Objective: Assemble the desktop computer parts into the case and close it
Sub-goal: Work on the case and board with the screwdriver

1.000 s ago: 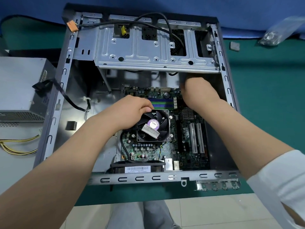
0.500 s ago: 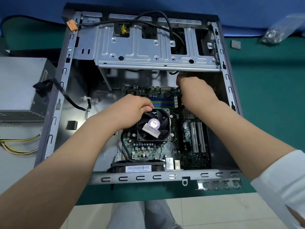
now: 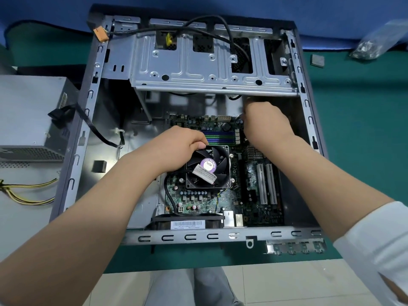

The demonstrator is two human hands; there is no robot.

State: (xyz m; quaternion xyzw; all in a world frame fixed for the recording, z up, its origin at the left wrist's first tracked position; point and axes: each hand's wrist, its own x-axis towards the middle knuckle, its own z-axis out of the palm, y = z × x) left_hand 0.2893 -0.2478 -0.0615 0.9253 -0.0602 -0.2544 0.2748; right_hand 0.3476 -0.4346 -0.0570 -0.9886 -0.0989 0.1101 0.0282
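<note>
The open grey computer case (image 3: 72, 164) lies flat on the green mat. Its motherboard (image 3: 254, 195) sits inside with a black CPU fan (image 3: 208, 168) near the middle. My left hand (image 3: 176, 146) grips the fan's upper left corner with curled fingers. My right hand (image 3: 265, 122) is curled at the board's far right corner, just below the silver drive cage (image 3: 198, 69); what its fingers hold is hidden. A black rear fan (image 3: 187, 220) with a barcode label stands at the case's near wall.
A grey power supply (image 3: 28, 115) with yellow and black wires (image 3: 26, 193) lies left of the case. Black cables (image 3: 229, 34) run over the drive cage. A bag of screws (image 3: 375, 45) and a small grey square part (image 3: 318, 61) rest on the mat at the far right.
My right hand has shifted slightly toward the far edge of the motherboard, under the drive cage. My left hand stays on the CPU fan.
</note>
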